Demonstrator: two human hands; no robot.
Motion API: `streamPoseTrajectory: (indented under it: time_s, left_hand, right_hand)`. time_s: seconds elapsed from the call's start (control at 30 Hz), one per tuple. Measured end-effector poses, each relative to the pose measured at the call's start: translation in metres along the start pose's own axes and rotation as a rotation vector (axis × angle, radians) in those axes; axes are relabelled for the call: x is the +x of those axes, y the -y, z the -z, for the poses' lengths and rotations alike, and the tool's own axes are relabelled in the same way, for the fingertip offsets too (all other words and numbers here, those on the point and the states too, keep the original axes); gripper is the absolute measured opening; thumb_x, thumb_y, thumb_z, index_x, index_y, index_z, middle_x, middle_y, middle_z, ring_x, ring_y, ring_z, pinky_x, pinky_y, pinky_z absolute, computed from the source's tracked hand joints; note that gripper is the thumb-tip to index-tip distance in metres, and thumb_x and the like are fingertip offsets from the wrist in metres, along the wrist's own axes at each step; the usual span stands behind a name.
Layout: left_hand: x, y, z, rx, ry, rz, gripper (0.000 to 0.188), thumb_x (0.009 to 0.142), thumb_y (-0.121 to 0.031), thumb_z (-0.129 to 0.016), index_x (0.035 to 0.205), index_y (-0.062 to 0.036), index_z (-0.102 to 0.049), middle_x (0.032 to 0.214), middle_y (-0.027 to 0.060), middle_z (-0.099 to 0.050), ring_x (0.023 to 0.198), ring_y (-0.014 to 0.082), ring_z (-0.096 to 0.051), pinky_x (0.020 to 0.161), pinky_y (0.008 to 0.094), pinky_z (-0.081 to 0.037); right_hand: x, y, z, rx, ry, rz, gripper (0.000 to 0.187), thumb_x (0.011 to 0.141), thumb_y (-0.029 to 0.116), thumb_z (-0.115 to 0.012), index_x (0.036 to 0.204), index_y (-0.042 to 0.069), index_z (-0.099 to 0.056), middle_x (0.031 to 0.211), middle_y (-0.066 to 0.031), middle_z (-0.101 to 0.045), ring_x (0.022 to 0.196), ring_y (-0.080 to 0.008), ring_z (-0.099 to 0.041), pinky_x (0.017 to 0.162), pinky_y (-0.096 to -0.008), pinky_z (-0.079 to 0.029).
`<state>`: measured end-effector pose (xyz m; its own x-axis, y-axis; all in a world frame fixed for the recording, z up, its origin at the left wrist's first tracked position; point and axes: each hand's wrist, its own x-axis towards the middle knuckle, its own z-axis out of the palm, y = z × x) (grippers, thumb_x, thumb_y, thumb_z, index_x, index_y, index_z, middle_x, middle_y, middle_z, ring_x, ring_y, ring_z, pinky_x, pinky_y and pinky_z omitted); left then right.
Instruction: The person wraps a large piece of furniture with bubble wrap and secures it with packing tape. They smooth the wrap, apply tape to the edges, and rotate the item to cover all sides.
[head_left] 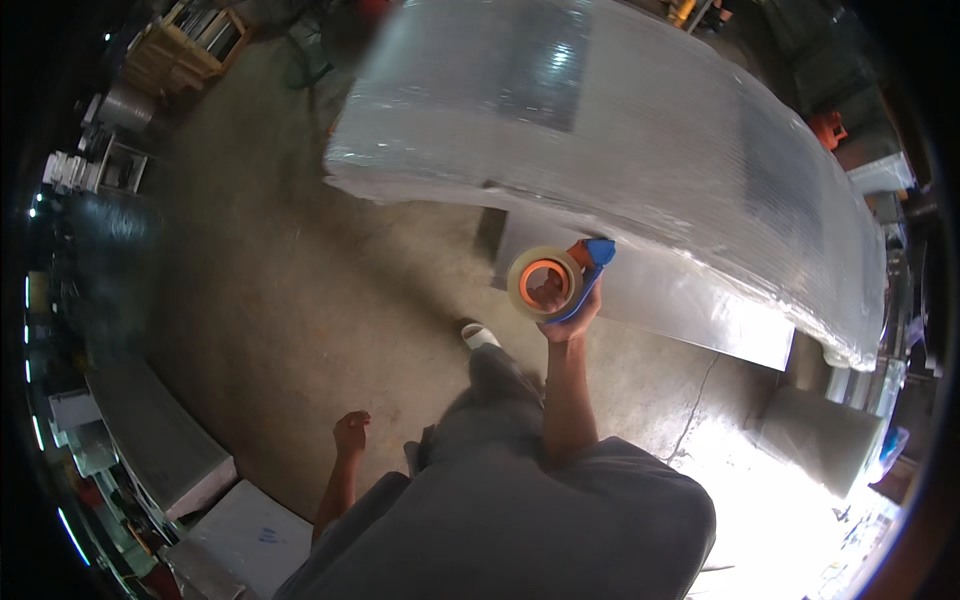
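My right hand (577, 322) is closed round a tape dispenser (598, 252) with blue and orange parts. Its wide roll of clear tape (518, 284) has an orange hub, and some of my fingers show through the middle. Just beyond the dispenser stands a big, long item wrapped in clear plastic film (640, 130), with a flat grey panel (660, 305) beneath its near edge. Low on the left, my left hand (350, 436) hangs away from everything, its fingers loosely curled and nothing visible in them.
Long, low wrapped packages (165, 435) lie at the lower left beside a white flat-topped box (245, 530). A wooden crate (180, 55) stands at the far left. The concrete floor (290, 270) shows a crack at the right, near a brightly sunlit patch.
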<state>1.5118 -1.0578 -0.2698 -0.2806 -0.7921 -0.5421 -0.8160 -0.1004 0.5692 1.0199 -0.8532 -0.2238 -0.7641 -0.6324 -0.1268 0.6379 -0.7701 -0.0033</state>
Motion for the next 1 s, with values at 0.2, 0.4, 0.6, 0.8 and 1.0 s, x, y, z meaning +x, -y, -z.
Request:
streamPoseTrajectory:
  time_s: [0.2,0.4,0.6,0.8,1.0]
  left_hand:
    - [0.033,0.118,0.069,-0.220,0.058,0.251,0.036,0.103,-0.023,-0.056,0.101,0.0067,-0.075,0.096,0.0174,-0.077,0.090,0.0248,-0.075,0.086,0.0373,-0.058]
    - [0.149,0.180,0.181,0.280,0.174,-0.216,0.045,0.105,-0.038,-0.051,0.093,-0.0018,-0.075,0.085,0.0081,-0.073,0.079,0.0197,-0.070,0.078,0.0358,-0.057]
    - [0.360,0.050,0.342,0.435,-0.081,-0.171,0.034,0.107,-0.030,-0.055,0.095,-0.0019,-0.068,0.083,0.0085,-0.067,0.072,0.0222,-0.062,0.070,0.0400,-0.052]
    - [0.457,-0.289,0.299,0.381,0.220,-0.762,0.037,0.108,-0.029,-0.055,0.130,-0.0025,-0.069,0.130,0.0161,-0.070,0.119,0.0294,-0.067,0.104,0.0422,-0.050]
    - [0.388,-0.569,0.110,0.364,0.639,-2.035,0.069,0.105,-0.047,-0.053,0.157,-0.0038,-0.039,0.164,0.0219,-0.036,0.151,0.0405,-0.034,0.123,0.0515,-0.029]
  right_hand:
    - [0.042,-0.120,-0.022,0.115,0.029,0.046,0.064,0.105,0.058,-0.043,0.117,-0.001,-0.062,0.087,-0.0155,-0.061,0.059,-0.0211,-0.053,0.053,-0.0344,-0.045]
    - [0.066,-0.187,-0.019,-0.032,-0.016,0.001,0.064,0.106,0.060,-0.043,0.119,0.001,-0.063,0.087,-0.0188,-0.064,0.059,-0.0229,-0.056,0.050,-0.0355,-0.046]
    - [0.098,-0.293,-0.018,-0.011,-0.068,-0.012,0.066,0.106,0.063,-0.041,0.119,0.002,-0.063,0.085,-0.0196,-0.065,0.053,-0.0233,-0.052,0.049,-0.0367,-0.043]
    - [0.118,-0.347,-0.025,0.094,-0.026,0.102,0.070,0.102,0.068,-0.045,0.114,0.001,-0.064,0.077,-0.0179,-0.064,0.050,-0.0225,-0.048,0.052,-0.0368,-0.041]
    - [0.156,-0.441,-0.030,0.163,-0.183,0.191,0.083,0.094,0.079,-0.047,0.100,0.000,-0.068,0.066,-0.0110,-0.061,0.052,-0.0235,-0.052,0.052,-0.0346,-0.040]
